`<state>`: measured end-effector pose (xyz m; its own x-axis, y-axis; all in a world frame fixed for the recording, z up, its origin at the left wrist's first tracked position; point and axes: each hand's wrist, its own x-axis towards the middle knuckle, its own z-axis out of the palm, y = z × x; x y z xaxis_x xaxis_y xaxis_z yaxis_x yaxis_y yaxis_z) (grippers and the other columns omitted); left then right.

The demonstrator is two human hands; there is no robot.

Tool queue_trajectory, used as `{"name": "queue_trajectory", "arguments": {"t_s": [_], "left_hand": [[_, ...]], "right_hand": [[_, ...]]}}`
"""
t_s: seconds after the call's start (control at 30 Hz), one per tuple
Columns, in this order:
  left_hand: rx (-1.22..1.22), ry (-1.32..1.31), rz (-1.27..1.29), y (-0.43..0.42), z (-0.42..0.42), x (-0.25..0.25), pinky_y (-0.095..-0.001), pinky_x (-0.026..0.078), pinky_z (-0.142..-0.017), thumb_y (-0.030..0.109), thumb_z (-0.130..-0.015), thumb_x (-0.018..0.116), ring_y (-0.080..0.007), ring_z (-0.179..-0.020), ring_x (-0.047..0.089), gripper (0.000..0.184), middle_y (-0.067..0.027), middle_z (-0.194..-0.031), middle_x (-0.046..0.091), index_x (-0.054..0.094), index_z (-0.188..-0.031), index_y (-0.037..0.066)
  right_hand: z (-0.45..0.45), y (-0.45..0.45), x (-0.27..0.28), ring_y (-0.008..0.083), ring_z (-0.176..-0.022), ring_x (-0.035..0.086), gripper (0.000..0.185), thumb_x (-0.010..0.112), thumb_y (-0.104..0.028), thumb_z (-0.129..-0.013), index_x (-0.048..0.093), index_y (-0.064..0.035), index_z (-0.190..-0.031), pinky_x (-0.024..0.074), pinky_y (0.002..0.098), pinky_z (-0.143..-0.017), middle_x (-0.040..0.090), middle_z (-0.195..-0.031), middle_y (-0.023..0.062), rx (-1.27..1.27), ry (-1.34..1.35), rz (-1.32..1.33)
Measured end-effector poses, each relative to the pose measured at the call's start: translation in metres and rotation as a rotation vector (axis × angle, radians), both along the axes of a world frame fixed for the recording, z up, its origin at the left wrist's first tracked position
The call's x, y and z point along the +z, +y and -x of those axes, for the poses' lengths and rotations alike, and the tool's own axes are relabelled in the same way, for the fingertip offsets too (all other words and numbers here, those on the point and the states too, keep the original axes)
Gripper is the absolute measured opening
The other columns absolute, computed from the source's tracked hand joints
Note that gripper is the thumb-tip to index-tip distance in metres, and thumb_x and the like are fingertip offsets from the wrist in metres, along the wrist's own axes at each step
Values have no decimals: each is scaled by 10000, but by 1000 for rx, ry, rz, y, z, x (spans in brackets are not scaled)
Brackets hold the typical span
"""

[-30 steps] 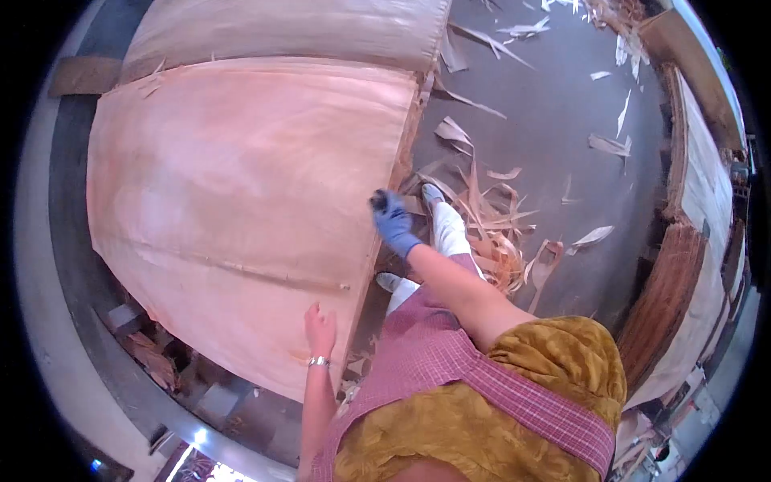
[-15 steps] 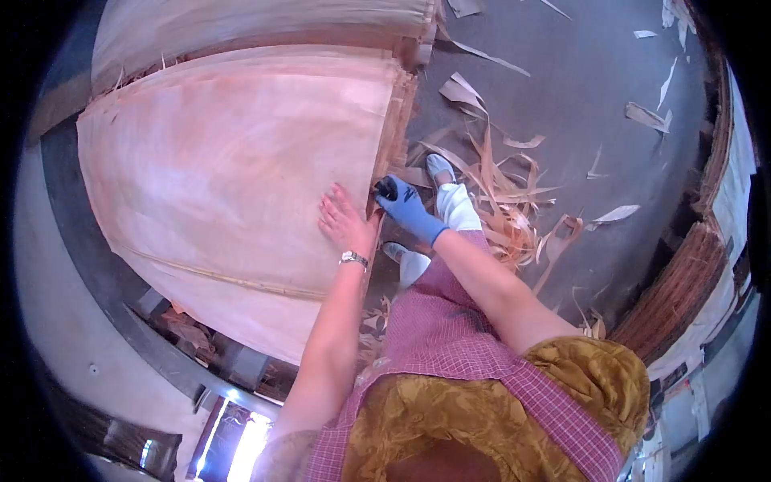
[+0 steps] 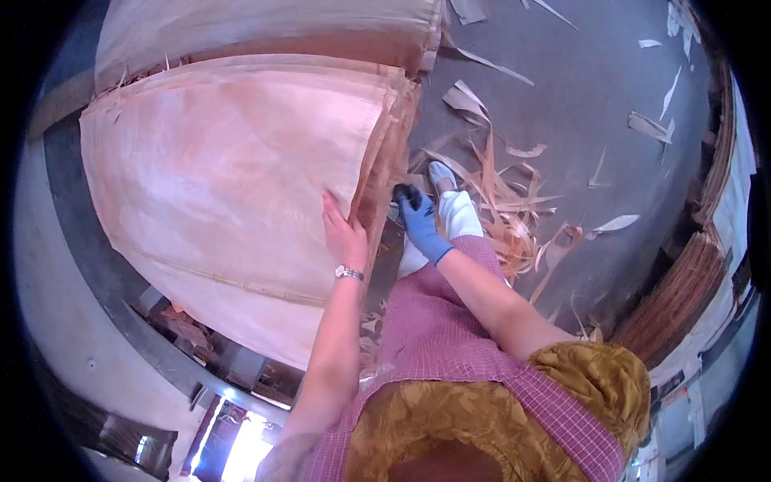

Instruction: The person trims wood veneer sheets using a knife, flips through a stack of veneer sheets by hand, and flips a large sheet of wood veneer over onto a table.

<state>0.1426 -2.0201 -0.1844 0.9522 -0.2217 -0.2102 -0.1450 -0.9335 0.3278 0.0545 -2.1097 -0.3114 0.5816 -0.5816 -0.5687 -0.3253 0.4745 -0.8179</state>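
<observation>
A tall stack of thin, pale wood veneer sheets fills the left of the view. My bare left hand, with a metal watch at the wrist, is at the stack's right edge. Its fingers lie together over the top veneer and the hand seems closed on that sheet's edge; the thumb is hidden. The sheet's edge sits back from the layers below. Just right of the stack, apart from it, my right hand wears a blue glove. Its dark fingertips are curled closed; what they hold is hard to make out.
Curled veneer strips lie on the grey floor beside my feet. Another veneer stack stands beyond the first. More stacked veneer is at the far right.
My right hand has moved right, away from the stack's edge. The left hand's fingers have drawn together, and the top veneer's right edge has shifted left, exposing layers beneath.
</observation>
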Motion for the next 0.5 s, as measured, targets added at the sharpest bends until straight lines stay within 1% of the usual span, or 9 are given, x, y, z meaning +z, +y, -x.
{"name": "queue_trajectory", "arguments": {"t_s": [0.07,0.1,0.2,0.23,0.33,0.37,0.43,0.47,0.5], "left_hand": [[26,82,-9,3,1,9,-424,400,-1050,-50,-761,598,-382,-1286,428,824,-216,-1453,385,224,-1489,44],[26,68,-2,5,2,12,-436,406,-1028,-46,-768,594,-386,-1262,447,835,-219,-1429,411,206,-1500,62],[25,19,43,6,-3,12,-460,419,-983,-34,-780,587,-395,-1212,484,861,-224,-1375,466,169,-1520,98],[31,14,60,9,-2,14,-460,421,-981,-31,-778,590,-394,-1210,485,863,-223,-1370,468,168,-1520,95],[84,50,117,15,0,18,-460,422,-979,-22,-761,611,-394,-1201,491,891,-228,-1360,471,162,-1523,91],[104,72,138,18,0,19,-460,422,-980,-19,-754,620,-394,-1197,493,904,-231,-1357,471,160,-1524,91],[85,-10,320,18,-1,25,-450,422,-986,23,-768,652,-362,-1190,509,856,-230,-1357,471,212,-1501,68],[77,-51,411,20,-2,28,-446,422,-989,44,-775,668,-346,-1187,517,834,-229,-1356,472,238,-1490,57],[193,58,611,37,7,-4,-418,411,-1008,82,-804,681,-311,-1189,512,745,-215,-1355,476,300,-1444,42]], "right_hand": [[-29,-29,25,196,-805,644,315,652,-317,-899,636,-40,-1048,502,327,-703,689,-980,73,9,-19,-188],[-46,-42,40,194,-786,641,338,639,-356,-908,635,-57,-1064,497,323,-673,688,-983,64,12,-27,-282],[-91,-53,46,186,-686,602,398,595,-489,-905,608,-116,-1043,439,305,-554,658,-894,50,85,-5,-741],[-101,-50,46,177,-623,559,423,583,-561,-883,566,-150,-985,380,289,-495,597,-790,48,34,37,-813],[-116,-46,57,175,-590,533,403,580,-554,-890,522,-155,-885,374,301,-473,545,-730,41,-18,-65,-801],[-120,-50,60,196,-648,569,411,598,-500,-895,584,-113,-1033,439,338,-523,554,-754,44,162,-103,-860],[-130,-21,85,229,-709,596,429,603,-429,-893,571,-115,-1183,480,368,-593,556,-777,64,206,-371,-175],[-133,-12,101,251,-752,607,459,603,-390,-888,540,-131,-1261,496,379,-637,559,-804,80,367,-451,89],[-137,-3,123,273,-796,618,509,602,-351,-883,508,-147,-1339,512,390,-681,561,-831,96,475,-534,363]]}}
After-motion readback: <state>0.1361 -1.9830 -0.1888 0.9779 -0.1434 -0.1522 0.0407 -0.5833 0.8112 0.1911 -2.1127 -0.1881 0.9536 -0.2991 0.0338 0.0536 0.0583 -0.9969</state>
